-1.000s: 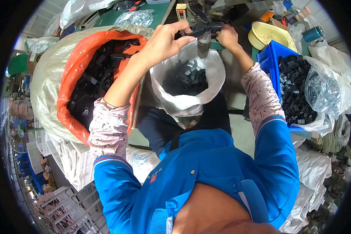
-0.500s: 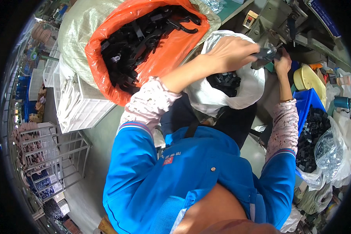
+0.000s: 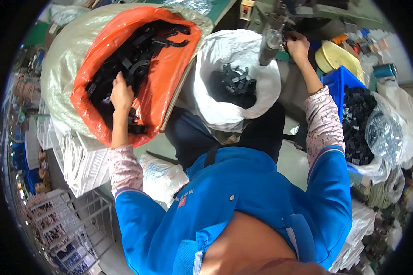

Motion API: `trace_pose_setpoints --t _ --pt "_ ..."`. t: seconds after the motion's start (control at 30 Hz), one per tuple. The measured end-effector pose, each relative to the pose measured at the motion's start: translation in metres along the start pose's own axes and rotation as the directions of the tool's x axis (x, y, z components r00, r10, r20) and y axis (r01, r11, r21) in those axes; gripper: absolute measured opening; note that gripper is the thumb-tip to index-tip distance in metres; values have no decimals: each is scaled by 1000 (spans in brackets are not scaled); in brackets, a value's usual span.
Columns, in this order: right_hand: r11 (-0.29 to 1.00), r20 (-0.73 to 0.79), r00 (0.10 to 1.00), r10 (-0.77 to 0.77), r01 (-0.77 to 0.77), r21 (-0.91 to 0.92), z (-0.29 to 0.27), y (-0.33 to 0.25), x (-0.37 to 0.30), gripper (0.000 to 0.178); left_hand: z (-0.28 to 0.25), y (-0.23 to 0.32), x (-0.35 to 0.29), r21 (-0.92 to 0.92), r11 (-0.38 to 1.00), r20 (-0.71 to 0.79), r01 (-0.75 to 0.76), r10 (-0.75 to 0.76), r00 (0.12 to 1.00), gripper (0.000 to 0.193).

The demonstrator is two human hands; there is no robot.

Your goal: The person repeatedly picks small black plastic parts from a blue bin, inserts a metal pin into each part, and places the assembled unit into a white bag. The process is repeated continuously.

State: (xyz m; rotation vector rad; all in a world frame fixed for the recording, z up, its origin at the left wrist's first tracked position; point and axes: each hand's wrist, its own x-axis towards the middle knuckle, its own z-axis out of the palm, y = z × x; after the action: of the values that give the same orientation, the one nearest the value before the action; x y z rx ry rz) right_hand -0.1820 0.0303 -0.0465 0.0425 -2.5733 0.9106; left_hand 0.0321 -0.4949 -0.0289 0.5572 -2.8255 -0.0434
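My left hand (image 3: 122,95) reaches into an orange plastic bag (image 3: 181,68), over a heap of black plastic parts (image 3: 137,57). Its fingers stretch toward the parts, the thumb a little apart, and no part is plainly in its grip. Up at the right, my right hand (image 3: 299,47) is beside a metal machine head (image 3: 271,40). The fingers of this hand are bent round something dark next to the machine, too hidden to name. Between the hands, below the machine head, a white sack (image 3: 206,103) holds more black plastic parts (image 3: 237,82).
A pale woven sack (image 3: 59,64) surrounds the orange bag. White baskets (image 3: 80,169) and a metal rack (image 3: 87,220) stand at the left. To the right are a yellow basin (image 3: 328,59), a blue bin (image 3: 338,87) with black parts, and clear plastic bags (image 3: 383,126).
My left hand has left the machine and moved left into the orange bag. My right hand stays at the machine. The view has shifted, so the sacks appear further left.
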Motion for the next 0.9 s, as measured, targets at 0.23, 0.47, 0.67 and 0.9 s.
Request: trace_pose_setpoints --t 0.23,0.47,0.67,0.9 --pt "342 316 940 128 -341 876 -74 -76 -30 17 -34 3 -25 -805 576 -133 -141 57 989 36" --pt "338 325 946 -7 -304 891 -86 -115 -44 16 -52 71 -43 -976 135 -114 -173 359 926 27" --pt "457 354 935 -15 -308 835 -87 -116 -43 27 -53 126 -77 -990 122 109 67 376 920 63" --pt "463 296 950 101 -308 831 -83 -139 -45 20 -47 156 -89 -922 -190 211 338 484 849 75"
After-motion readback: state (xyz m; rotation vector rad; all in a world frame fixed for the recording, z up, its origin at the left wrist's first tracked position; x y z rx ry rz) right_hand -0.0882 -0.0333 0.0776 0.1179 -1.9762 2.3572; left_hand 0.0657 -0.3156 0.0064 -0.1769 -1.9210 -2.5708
